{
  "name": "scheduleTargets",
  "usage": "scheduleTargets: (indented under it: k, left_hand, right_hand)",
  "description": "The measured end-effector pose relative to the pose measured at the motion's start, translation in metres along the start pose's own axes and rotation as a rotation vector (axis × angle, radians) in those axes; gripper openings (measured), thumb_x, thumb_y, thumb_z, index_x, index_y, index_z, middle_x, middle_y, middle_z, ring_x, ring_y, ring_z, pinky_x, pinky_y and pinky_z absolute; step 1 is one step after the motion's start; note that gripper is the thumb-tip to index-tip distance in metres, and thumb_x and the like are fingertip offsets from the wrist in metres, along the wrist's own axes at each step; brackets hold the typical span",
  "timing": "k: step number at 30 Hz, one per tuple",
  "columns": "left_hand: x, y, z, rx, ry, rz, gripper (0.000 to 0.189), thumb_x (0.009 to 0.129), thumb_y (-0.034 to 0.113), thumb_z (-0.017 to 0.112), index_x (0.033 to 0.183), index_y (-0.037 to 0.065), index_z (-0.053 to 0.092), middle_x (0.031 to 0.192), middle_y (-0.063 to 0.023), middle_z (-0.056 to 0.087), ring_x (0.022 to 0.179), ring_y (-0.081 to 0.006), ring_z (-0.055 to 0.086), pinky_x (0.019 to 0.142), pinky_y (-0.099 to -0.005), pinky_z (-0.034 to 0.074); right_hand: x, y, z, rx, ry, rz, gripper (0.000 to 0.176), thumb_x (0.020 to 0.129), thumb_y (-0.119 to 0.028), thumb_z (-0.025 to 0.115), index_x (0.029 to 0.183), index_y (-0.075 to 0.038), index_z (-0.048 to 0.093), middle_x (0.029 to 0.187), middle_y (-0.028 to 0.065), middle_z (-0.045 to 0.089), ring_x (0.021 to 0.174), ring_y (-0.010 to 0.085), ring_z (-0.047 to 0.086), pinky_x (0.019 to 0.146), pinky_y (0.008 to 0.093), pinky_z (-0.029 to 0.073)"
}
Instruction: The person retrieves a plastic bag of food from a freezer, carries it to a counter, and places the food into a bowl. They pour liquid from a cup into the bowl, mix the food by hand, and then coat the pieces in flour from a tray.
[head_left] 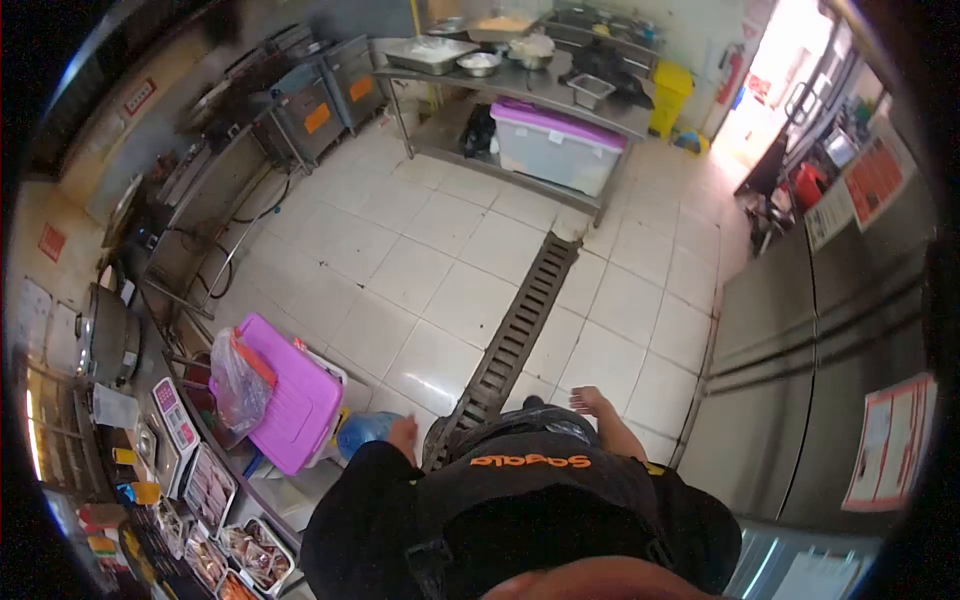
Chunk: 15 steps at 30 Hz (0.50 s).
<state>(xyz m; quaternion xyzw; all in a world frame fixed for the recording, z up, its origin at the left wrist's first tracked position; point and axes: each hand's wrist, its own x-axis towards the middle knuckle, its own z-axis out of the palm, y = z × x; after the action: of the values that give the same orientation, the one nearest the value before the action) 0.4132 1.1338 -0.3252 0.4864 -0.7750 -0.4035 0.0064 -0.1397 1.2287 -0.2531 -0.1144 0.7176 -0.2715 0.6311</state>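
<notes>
My left hand (403, 438) is at the lower left, at the end of a black sleeve, beside a blue translucent bottle (364, 432). Its fingers are small and blurred, and whether it touches the bottle cannot be made out. My right hand (590, 401) hangs over the tiled floor right of the drain grate (520, 325), its fingers loosely extended and nothing visible in them. Between the hands is my dark apron (540, 480) with orange lettering. A purple lid (290, 395) and a clear plastic bag (240, 380) lie left of the bottle.
Trays of food (258, 553) and a scale (176, 415) stand on the left counter. Ahead, a steel table (440, 85) holds pans above a purple-lidded bin (555, 150). Steel cabinet doors (750, 400) line the right; a yellow bin (670, 95) stands near the doorway.
</notes>
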Motion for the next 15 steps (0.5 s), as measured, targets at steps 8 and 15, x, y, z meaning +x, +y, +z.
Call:
scheduleTargets:
  k: [8,15]
  left_hand:
    - [0.041,0.057,0.010,0.176,-0.049,-0.370,0.033,0.077,0.034,0.057,0.103,0.013,0.057,0.091,-0.0016,0.061,0.077,-0.0201,0.059,0.066,-0.0391,0.047]
    - [0.162,0.036,-0.079,-0.381,-0.108,-0.697,0.027,0.079,0.027,0.053,0.100,0.011,0.057,0.086,-0.0033,0.060,0.072,-0.0198,0.058,0.061,-0.0369,0.047]
  right_hand:
    - [0.110,-0.288,0.033,-0.327,-0.118,-0.136,0.019,0.079,-0.025,0.054,0.084,-0.007,0.059,0.078,0.0061,0.061,0.062,0.0148,0.058,0.052,0.0295,0.048]
    - [0.252,-0.404,0.036,-0.291,-0.076,-0.253,0.016,0.082,-0.017,0.051,0.087,-0.004,0.058,0.076,0.0075,0.060,0.063,0.0181,0.059,0.052,0.0325,0.048]
